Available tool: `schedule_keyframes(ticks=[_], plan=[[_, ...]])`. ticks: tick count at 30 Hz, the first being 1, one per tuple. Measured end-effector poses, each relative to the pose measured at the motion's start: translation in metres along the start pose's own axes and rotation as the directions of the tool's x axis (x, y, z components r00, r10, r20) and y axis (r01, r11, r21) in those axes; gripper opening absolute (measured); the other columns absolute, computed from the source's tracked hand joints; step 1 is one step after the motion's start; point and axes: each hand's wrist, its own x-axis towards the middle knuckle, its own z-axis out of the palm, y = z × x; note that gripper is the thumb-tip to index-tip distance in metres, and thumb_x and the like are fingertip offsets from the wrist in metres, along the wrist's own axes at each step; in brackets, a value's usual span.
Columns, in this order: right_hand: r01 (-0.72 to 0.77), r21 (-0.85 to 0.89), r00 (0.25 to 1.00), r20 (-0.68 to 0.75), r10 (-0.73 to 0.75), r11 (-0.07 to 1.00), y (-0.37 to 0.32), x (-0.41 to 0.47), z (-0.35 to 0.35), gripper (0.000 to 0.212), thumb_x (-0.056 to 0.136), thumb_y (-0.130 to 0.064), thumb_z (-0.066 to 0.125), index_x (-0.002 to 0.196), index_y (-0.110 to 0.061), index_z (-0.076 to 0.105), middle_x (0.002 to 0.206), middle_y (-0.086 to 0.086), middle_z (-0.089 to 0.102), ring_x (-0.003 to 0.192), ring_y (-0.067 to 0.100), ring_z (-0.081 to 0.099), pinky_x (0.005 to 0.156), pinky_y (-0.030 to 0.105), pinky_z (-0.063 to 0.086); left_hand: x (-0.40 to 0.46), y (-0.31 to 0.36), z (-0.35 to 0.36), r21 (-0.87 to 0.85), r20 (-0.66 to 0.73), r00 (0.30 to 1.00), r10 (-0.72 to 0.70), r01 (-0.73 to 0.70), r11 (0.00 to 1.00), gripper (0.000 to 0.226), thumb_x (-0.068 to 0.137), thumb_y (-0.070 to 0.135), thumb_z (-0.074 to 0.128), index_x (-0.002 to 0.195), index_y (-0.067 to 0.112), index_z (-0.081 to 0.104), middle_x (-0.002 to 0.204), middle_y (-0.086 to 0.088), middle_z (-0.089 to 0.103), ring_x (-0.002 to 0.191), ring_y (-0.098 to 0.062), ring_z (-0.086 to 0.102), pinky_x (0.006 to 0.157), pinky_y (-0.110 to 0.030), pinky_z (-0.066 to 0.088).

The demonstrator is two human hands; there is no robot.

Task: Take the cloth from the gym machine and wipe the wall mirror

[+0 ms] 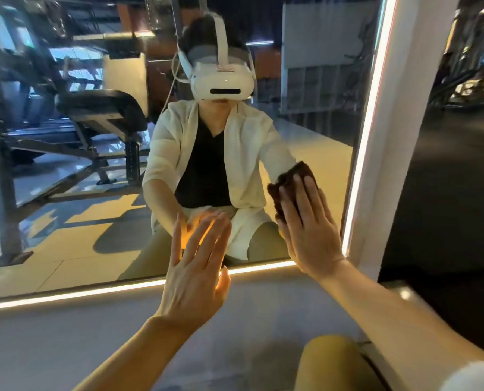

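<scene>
**Cloth pressed flat on mirror, lower right corner**

Right hand (305,221) flat, fingers straight, pressing brown cloth (288,182) against wall mirror (94,221) near its lit right edge; left hand (195,266) open, fingers spread, holding nothing, over mirror's bottom edge; gym machine (74,122) seen in reflection, upper left.

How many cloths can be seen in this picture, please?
1. The brown cloth is pressed flat against the wall mirror under the right hand, near the mirror's lower right corner. Others may lie out of view.
</scene>
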Motion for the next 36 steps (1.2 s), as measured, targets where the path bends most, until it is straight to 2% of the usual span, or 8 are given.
schedule_keyframes(ticks=[3, 6, 10, 16, 23, 28, 33, 36], plan=[[-0.046, 0.045, 0.993, -0.103, 0.051, 0.998, -0.001, 0.061, -0.006, 0.051, 0.108, -0.029, 0.044, 0.153, -0.008, 0.031, 0.158, 0.021, 0.035, 0.149, 0.035, 0.025, 0.126, 0.043, 0.017, 0.039, -0.004, -0.010, 0.031, -0.011, 0.996, 0.084, -0.084, 0.996, 0.075, 0.084, 0.021, 0.057, 0.153, 0.006, 0.031, 0.162, -0.009, 0.025, 0.154, -0.024, 0.009, 0.116, -0.069, 0.016], [-0.269, 0.059, 0.913, -0.302, 0.274, 0.961, 0.028, 0.128, -0.022, 0.045, 0.109, -0.028, 0.038, 0.148, -0.007, 0.046, 0.153, 0.022, 0.044, 0.144, 0.038, 0.037, 0.124, 0.044, 0.018, 0.079, -0.002, -0.014, 0.049, -0.051, 0.989, 0.139, -0.137, 0.989, 0.067, 0.088, 0.024, 0.049, 0.151, 0.006, 0.036, 0.160, -0.009, 0.030, 0.152, -0.025, 0.013, 0.116, -0.069, 0.017], [-0.371, 0.150, 0.860, -0.316, 0.400, 0.917, 0.029, 0.128, -0.022, 0.043, 0.108, -0.024, 0.038, 0.147, -0.007, 0.046, 0.154, 0.022, 0.042, 0.146, 0.039, 0.034, 0.121, 0.053, 0.027, 0.107, 0.009, -0.018, 0.025, -0.135, 0.981, 0.139, -0.137, 0.990, 0.064, 0.090, 0.023, 0.048, 0.151, 0.007, 0.035, 0.159, -0.008, 0.034, 0.151, -0.026, 0.021, 0.114, -0.068, 0.022], [-0.226, -0.011, 0.974, 0.022, 0.226, 0.974, 0.018, -0.007, -0.020, 0.046, 0.111, -0.036, 0.029, 0.148, -0.011, 0.038, 0.156, 0.015, 0.034, 0.143, 0.037, 0.036, 0.125, 0.045, 0.012, 0.108, 0.004, -0.010, 0.056, -0.146, 0.971, 0.189, -0.182, 0.982, 0.051, 0.102, 0.027, 0.035, 0.150, 0.011, 0.037, 0.156, -0.007, 0.039, 0.149, -0.026, 0.029, 0.110, -0.070, 0.029], [-0.285, -0.018, 0.912, -0.312, 0.266, 0.958, 0.080, 0.198, -0.050, 0.050, 0.110, -0.036, 0.025, 0.150, -0.012, 0.043, 0.158, 0.015, 0.039, 0.149, 0.032, 0.031, 0.123, 0.049, 0.001, 0.163, -0.004, -0.048, 0.125, -0.152, 0.962, 0.226, -0.208, 0.970, 0.060, 0.091, 0.029, 0.043, 0.148, 0.009, 0.046, 0.156, -0.009, 0.041, 0.149, -0.029, 0.026, 0.117, -0.067, 0.017], [-0.398, 0.164, 0.790, -0.440, 0.428, 0.903, 0.060, 0.226, -0.039, 0.045, 0.109, -0.029, 0.034, 0.144, -0.006, 0.051, 0.152, 0.017, 0.047, 0.144, 0.036, 0.040, 0.120, 0.056, 0.028, 0.184, -0.014, -0.059, 0.141, -0.256, 0.953, 0.164, -0.131, 0.981, 0.065, 0.091, 0.026, 0.051, 0.152, 0.007, 0.038, 0.159, -0.010, 0.036, 0.151, -0.029, 0.021, 0.119, -0.066, 0.012], [-0.143, 0.095, 0.961, -0.227, 0.162, 0.985, 0.018, 0.104, -0.016, 0.047, 0.108, -0.031, 0.043, 0.151, -0.013, 0.034, 0.156, 0.013, 0.036, 0.149, 0.026, 0.027, 0.126, 0.039, 0.020, 0.183, -0.012, -0.055, 0.143, -0.315, 0.929, 0.196, -0.158, 0.977, 0.068, 0.087, 0.021, 0.062, 0.149, 0.006, 0.040, 0.155, -0.012, 0.042, 0.150, -0.026, 0.024, 0.118, -0.067, 0.016], [-0.090, 0.077, 0.968, -0.227, 0.106, 0.993, 0.040, 0.139, -0.027, 0.047, 0.109, -0.033, 0.039, 0.151, -0.013, 0.034, 0.157, 0.012, 0.035, 0.149, 0.027, 0.028, 0.126, 0.037, 0.019, 0.194, -0.016, -0.067, 0.191, -0.286, 0.933, 0.219, -0.168, 0.967, 0.064, 0.088, 0.026, 0.055, 0.148, 0.006, 0.044, 0.155, -0.012, 0.042, 0.150, -0.026, 0.023, 0.120, -0.063, 0.011]])
